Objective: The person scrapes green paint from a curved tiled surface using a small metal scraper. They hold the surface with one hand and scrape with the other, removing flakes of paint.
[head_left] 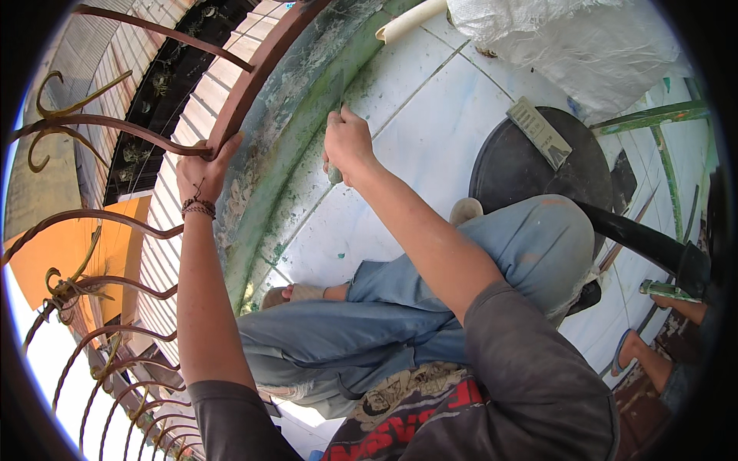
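Note:
My left hand [204, 170] is wrapped round the reddish-brown metal rail [240, 100] at the base of a curved railing. In my right hand [350, 144] is a scraper [335, 175]; its handle end sticks out below my fist and its thin blade points away from me. The blade is close to the green-painted foot of a curved low wall [265, 192], where the paint is worn and patchy; I cannot tell whether it touches. White floor tiles [403, 131] with green flecks and smears meet the wall beside my right hand.
To the right a black round seat [492, 165] bears a flat pale box [540, 132]. A white woven sack [569, 54] and a cream tube [411, 21] lie at the far side. Green-painted bars [653, 119] stand at right. Another person's foot [626, 349] shows at lower right.

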`<state>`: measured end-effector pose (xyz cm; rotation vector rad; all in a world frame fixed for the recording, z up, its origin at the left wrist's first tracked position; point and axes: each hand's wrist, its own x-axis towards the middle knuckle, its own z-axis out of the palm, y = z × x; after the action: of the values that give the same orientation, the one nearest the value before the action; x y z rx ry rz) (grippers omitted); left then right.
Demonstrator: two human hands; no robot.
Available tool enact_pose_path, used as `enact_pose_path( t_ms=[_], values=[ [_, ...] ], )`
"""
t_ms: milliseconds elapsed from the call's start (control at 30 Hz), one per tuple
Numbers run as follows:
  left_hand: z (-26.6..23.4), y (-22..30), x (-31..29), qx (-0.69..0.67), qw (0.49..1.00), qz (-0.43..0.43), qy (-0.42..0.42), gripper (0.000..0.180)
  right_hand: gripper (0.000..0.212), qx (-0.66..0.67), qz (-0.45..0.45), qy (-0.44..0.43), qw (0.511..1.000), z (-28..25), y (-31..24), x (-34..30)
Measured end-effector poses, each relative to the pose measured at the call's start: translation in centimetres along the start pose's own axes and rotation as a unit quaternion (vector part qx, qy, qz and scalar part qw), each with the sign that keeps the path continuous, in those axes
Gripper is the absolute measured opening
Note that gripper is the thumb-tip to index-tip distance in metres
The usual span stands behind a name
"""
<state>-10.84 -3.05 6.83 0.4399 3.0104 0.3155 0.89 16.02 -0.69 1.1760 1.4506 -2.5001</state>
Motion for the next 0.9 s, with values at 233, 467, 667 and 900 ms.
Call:
enact_pose_path(
  t_ms=[233,467,667,900],
  values=[
    [-0.1,0.4,0.3,-0.002,1.000,0.004,0.002,0.073,0.045,0.022,0.034,0.011,0.999,-0.2,-0.3,-0.2],
    [0.1,0.1,0.4,-0.006,1.000,0.003,0.001,0.073,0.021,0.035,0.058,-0.029,0.997,0.1,-1.8,-1.8],
    [0.1,0.3,0.4,0.001,1.000,0.003,0.007,0.073,0.025,0.065,0.051,-0.014,0.996,0.5,-1.9,-1.6],
    [0.0,0.4,0.5,0.006,1.000,0.000,0.003,0.072,0.046,-0.116,-0.024,0.041,0.992,-0.1,0.8,1.0]
  ],
)
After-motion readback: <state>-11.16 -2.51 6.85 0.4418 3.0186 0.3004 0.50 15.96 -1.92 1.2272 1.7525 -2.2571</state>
